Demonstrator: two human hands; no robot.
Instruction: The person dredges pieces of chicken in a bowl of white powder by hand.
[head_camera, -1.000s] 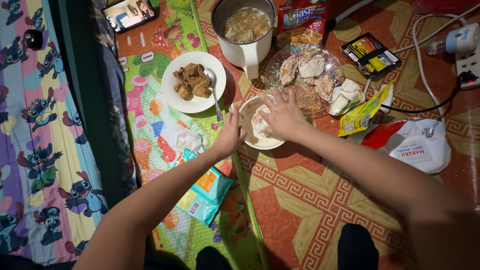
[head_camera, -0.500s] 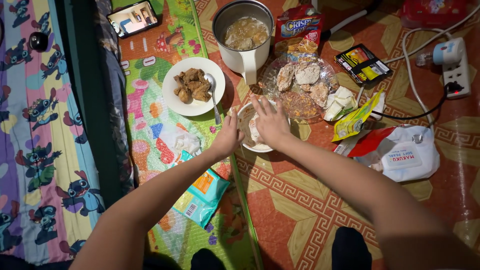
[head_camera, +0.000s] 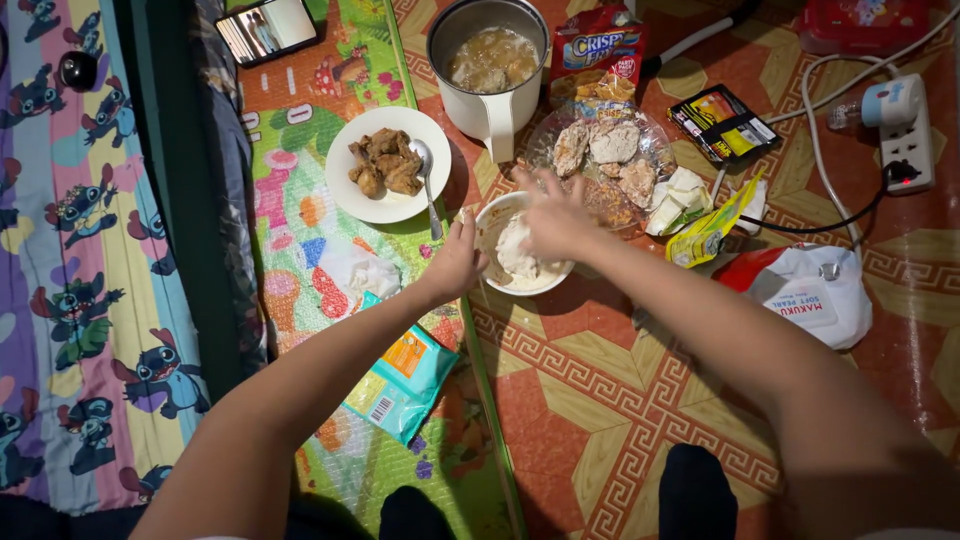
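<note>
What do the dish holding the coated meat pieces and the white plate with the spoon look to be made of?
The dish looks like clear glass or plastic: the floor pattern shows through its rim. The white plate seems glazed ceramic or melamine, smooth and opaque; which one is unclear. The spoon looks like polished metal, shiny and silver-grey.

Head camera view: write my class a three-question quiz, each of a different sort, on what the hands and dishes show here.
1. True or false: the left hand grips the rim of the small bowl.
2. What lies on the white plate beside the fried pieces? A) fork B) spoon C) knife
3. Which hand is over the bowl's white contents?

Key: 1 true. 2 B, a spoon. 3 the right hand.
</note>
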